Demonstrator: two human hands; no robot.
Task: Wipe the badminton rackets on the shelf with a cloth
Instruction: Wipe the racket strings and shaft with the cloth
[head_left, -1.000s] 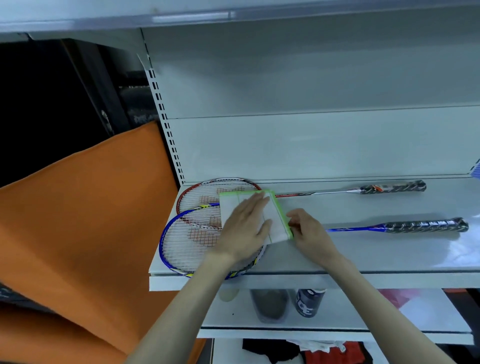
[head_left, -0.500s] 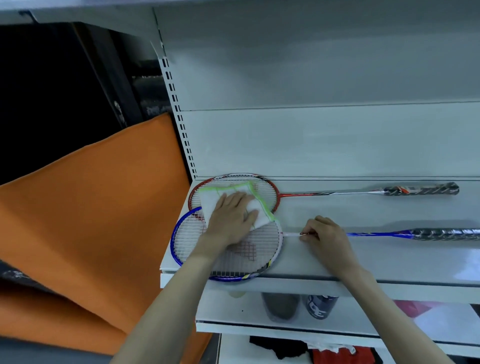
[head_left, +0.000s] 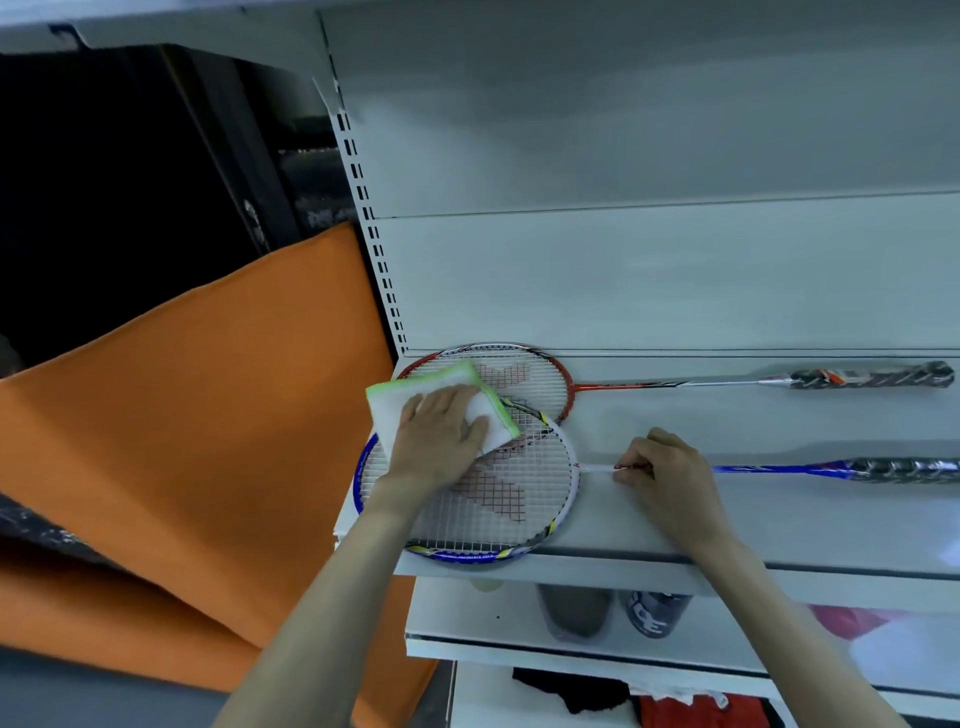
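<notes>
Two hands: left hand (head_left: 436, 441) flat, hiding cloth (head_left: 410, 400); right hand (head_left: 667, 473) fingers pinch shaft (head_left: 597, 468).

A single wide-angle view comes from the person's head, looking forward and down onto a white shelf (head_left: 727, 519) at about chest height. It sits close: both forearms reach in from the bottom edge, with the left hand (head_left: 436, 441) and right hand (head_left: 667, 470) near the middle. The back panel (head_left: 649, 270) fills the upper right, and lower shelves show along the bottom. Straight lines bow toward the edges.
</notes>
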